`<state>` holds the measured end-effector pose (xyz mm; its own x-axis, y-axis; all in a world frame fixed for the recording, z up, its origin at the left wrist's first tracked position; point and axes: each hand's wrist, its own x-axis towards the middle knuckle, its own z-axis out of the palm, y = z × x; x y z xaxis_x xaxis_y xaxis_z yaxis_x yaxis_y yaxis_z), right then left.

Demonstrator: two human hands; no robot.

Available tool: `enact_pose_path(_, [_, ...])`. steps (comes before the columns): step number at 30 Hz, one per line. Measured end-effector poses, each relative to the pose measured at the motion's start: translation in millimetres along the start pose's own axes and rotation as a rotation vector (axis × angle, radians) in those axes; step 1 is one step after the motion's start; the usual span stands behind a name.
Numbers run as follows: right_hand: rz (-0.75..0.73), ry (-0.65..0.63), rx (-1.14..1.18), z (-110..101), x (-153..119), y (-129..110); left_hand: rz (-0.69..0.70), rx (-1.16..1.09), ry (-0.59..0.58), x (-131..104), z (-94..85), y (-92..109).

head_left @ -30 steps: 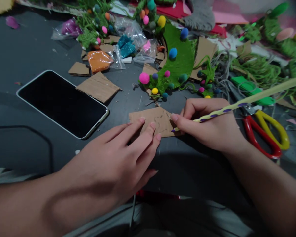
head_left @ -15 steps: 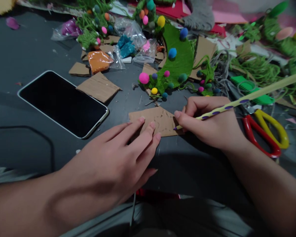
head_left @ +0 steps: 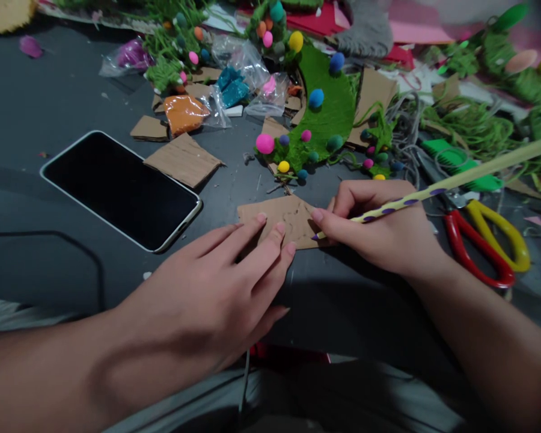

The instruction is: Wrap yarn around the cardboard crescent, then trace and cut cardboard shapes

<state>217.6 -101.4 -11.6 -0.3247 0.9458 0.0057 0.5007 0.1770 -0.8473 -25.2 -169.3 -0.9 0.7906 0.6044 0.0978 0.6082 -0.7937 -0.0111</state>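
A small piece of brown cardboard lies flat on the dark table, with a curvy outline drawn on its right part. My left hand rests over its left side, fingers stretched out and fingertips pressing on it. A pale yellow pencil with purple spots is pinched in my right hand, its dark tip touching the cardboard near the lower right edge. The pencil's shaft slants up to the right. My right hand covers the cardboard's right end.
A phone with a dark screen lies to the left, a cardboard scrap overlapping its edge. Scissors with red and yellow handles lie right of my right hand. Behind are bagged clay, a green crescent with coloured balls, and green yarn.
The pencil tip has shifted slightly left along the cardboard, and my right hand moved with it. My left hand keeps its place on the cardboard. The whole view has shifted a little.
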Motion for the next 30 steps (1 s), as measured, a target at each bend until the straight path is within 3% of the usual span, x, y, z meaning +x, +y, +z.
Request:
enact_pose_path(4, [-0.025, 0.008, -0.024, -2.8, 0.5, 1.0, 0.007, -0.006, -0.013, -1.1, -0.9, -1.7])
enact_pose_path(9, [-0.046, 0.141, -0.027, -6.7, 2.5, 2.3, 0.026, -0.015, -0.001, -1.9, -0.8, -3.7])
enact_pose_path(18, [0.007, 0.167, 0.175, -8.2, 6.7, 9.5, 0.014, -0.004, -0.051, 2.3, -7.5, -3.5])
enact_pose_path(24, [0.021, 0.15, 0.0, -13.0, 7.2, 13.3, 0.021, 0.012, -0.01, 1.9, -3.9, -5.1])
enact_pose_path(30, [0.064, 0.155, 0.012, -9.0, 9.2, 10.8, 0.006, 0.002, -0.035, 1.5, -4.6, -4.4])
